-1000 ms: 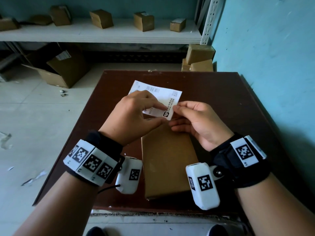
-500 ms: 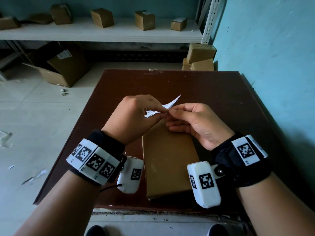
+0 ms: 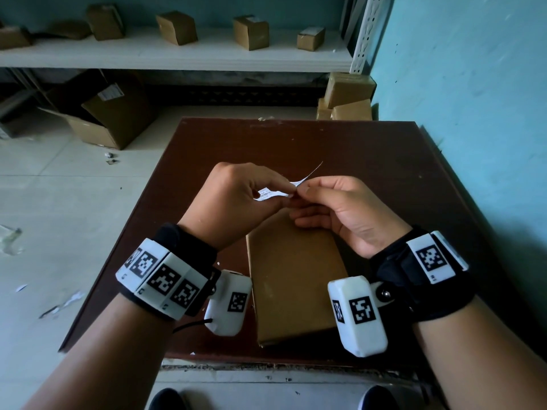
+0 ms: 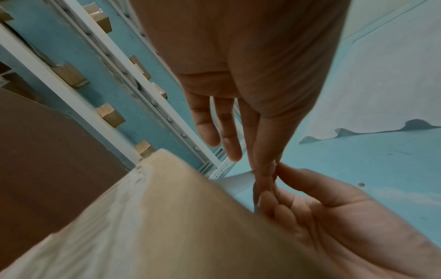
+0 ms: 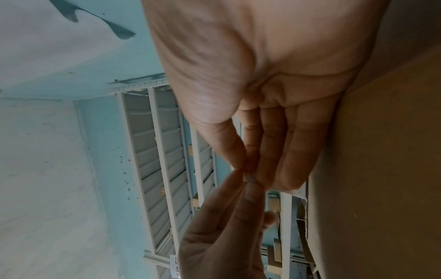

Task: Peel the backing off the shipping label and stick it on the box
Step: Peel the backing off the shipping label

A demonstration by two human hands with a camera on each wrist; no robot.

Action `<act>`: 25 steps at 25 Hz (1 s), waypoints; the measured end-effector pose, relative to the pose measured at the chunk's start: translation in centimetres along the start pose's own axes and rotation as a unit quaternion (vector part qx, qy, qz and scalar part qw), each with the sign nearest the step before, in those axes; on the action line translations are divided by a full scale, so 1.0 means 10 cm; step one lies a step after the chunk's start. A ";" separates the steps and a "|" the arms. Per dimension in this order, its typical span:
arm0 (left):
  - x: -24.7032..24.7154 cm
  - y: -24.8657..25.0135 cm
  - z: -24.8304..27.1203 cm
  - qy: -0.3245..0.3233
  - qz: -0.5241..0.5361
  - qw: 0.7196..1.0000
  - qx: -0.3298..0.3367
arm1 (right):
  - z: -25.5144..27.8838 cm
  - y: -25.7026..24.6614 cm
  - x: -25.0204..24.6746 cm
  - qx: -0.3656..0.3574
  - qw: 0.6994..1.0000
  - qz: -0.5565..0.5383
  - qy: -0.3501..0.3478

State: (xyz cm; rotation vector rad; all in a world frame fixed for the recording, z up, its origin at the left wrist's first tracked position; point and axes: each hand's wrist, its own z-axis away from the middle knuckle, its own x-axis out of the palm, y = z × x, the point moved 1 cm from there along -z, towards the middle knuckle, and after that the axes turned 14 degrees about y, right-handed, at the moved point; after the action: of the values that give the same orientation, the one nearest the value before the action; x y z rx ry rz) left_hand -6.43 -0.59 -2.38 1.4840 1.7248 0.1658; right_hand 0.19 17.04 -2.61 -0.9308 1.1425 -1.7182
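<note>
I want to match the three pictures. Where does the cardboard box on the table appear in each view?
Head: cardboard box at lower centre, between the wrists.
Left wrist: blurred, lower left.
Right wrist: along the right side.
Shared landmark: the meeting fingertips of both hands, left hand and right hand.

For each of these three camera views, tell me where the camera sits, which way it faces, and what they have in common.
Head: worn on the head, facing forward and down at the table, box and shelf; both forearms, left hand and right hand pinching the label.
Left wrist: looks along the left hand towards the shelving; the right hand meets its fingertips.
Right wrist: looks along the right hand at wall and shelving; the left hand is below.
Shared: both hands meeting at the fingertips, beside the box.
</note>
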 end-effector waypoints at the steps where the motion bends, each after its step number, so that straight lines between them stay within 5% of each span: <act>1: 0.00 0.00 0.00 0.001 0.001 1.000 0.000 | 0.01 -0.01 0.00 0.000 1.000 -0.001 -0.005; 8: -0.02 0.02 -0.02 0.001 0.013 1.000 0.026 | 0.00 0.00 -0.02 -0.003 1.000 0.003 -0.018; 25: -0.02 0.07 -0.03 -0.008 0.033 0.994 -0.106 | 0.02 0.01 0.04 -0.104 0.992 0.063 -0.026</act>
State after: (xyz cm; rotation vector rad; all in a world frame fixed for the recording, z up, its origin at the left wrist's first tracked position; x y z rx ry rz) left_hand -6.14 -0.39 -1.70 1.3824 1.5928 0.3593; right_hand 0.28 16.54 -2.62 -1.0006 1.3359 -1.4867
